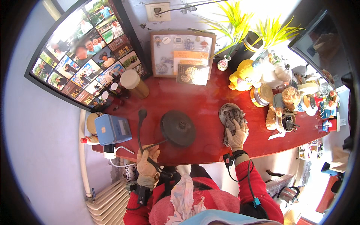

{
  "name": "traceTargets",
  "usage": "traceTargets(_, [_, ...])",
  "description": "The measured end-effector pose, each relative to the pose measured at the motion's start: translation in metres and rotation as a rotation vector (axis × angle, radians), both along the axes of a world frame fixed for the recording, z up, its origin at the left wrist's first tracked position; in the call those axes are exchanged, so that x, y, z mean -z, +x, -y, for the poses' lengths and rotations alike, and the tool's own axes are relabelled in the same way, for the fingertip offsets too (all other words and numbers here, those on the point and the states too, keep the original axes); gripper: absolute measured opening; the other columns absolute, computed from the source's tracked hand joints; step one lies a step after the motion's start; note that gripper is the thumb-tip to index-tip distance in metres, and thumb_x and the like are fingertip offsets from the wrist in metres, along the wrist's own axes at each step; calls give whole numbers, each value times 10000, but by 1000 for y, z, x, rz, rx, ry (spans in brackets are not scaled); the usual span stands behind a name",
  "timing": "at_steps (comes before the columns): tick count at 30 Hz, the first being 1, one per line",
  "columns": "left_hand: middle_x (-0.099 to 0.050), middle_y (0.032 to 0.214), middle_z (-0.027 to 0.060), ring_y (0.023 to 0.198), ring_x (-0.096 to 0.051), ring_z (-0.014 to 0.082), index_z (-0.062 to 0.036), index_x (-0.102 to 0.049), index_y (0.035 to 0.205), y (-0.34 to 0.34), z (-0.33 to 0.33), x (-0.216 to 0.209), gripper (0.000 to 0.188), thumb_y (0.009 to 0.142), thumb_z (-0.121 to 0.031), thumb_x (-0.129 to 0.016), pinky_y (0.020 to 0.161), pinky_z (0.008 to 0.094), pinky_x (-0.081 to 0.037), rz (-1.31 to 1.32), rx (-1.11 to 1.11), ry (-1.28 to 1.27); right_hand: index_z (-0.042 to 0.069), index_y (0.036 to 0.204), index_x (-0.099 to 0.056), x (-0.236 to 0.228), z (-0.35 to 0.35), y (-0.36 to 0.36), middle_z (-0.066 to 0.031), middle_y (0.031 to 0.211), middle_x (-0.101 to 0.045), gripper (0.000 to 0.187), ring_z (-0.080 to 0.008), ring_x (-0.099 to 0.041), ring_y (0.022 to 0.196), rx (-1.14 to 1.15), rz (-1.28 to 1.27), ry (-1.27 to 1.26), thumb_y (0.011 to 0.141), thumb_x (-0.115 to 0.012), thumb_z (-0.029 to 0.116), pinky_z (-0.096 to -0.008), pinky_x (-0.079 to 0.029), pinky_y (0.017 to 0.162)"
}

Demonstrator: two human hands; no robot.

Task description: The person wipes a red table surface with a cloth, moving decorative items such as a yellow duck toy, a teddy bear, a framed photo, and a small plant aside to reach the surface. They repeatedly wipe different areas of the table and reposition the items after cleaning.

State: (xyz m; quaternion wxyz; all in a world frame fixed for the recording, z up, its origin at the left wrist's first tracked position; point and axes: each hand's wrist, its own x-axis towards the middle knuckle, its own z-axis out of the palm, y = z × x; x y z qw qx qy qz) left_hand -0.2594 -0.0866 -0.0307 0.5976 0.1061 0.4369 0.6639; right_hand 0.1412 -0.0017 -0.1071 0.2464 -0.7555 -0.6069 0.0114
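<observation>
Left hand (147, 163) holds black cord (139, 131), right hand (237, 138) grey cloth (231, 114) (crumpled).

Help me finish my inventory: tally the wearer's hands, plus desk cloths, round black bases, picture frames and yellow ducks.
Left hand and right hand: 2
Grey cloth: 1
Round black base: 1
Large photo frame and smaller frame: 2
Yellow duck: 1
Total: 7

Long red sleeves (260, 184), both arms. Black strap (238, 153) plus boxy black module (228, 160) behind the right hand (237, 138); another black box (144, 195) behind the left hand (147, 165). Black cable (237, 181) loops along right forearm — teal connector (256, 202) lower down. Torso: fuzzy pink garment (225, 201), white patterned cloth (182, 198) — light blue fabric (221, 217) lowest.
</observation>
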Motion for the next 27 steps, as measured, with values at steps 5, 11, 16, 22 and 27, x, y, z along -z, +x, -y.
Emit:
traceTargets(5, [-685, 1121, 140, 994, -695, 238, -30, -554, 1221, -34, 1, 25, 240, 1034, -178, -530, 801, 312, -583, -283, 153, -148, 223, 1255, -666, -6, 0, 2, -93, 1355, -553, 617, -337, -455, 1273, -12, -7, 4, 667, -828, 312, -507, -343, 1056])
traceTargets(11, [-683, 1096, 157, 873, -684, 221, 6, -599, 1239, -64, -19, 37, 286, 995, -137, -555, 747, 320, -552, -815, 381, -357, 224, 1245, -670, -16, -11, -18, -101, 1358, -552, 578, -343, -450, 1284, 108, -19, -52, 697, -806, 346, -514, -354, 1043])
traceTargets(16, [-618, 1215, 218, 1158, -571, 386, 23, -594, 1266, -47, -29, -2, 444, 858, -146, -640, 1002, 483, -449, -1771, 487, -123, 217, 1241, -670, -19, -14, -37, -132, 1334, -564, 554, -363, -467, 1265, 255, 18, -59, 719, -791, 361, -522, -384, 1009])
traceTargets(22, [-564, 1354, 196, 1268, -542, 331, 4, -522, 1386, -10, -86, -39, 547, 880, -148, -667, 1039, 403, -445, -1674, 587, 347, 246, 1248, -673, -13, -11, -34, -82, 1387, -541, 568, -321, -424, 1325, 254, -7, -65, 711, -791, 390, -522, -331, 1063])
traceTargets(27, [-633, 1245, 181, 970, -669, 220, 10, -537, 1368, 47, -246, -2, 510, 885, -94, -664, 802, 344, -538, -1089, 534, -9, 242, 1243, -675, -9, -12, -33, -91, 1381, -545, 583, -317, -429, 1318, 255, 5, -49, 695, -802, 393, -506, -336, 1065])
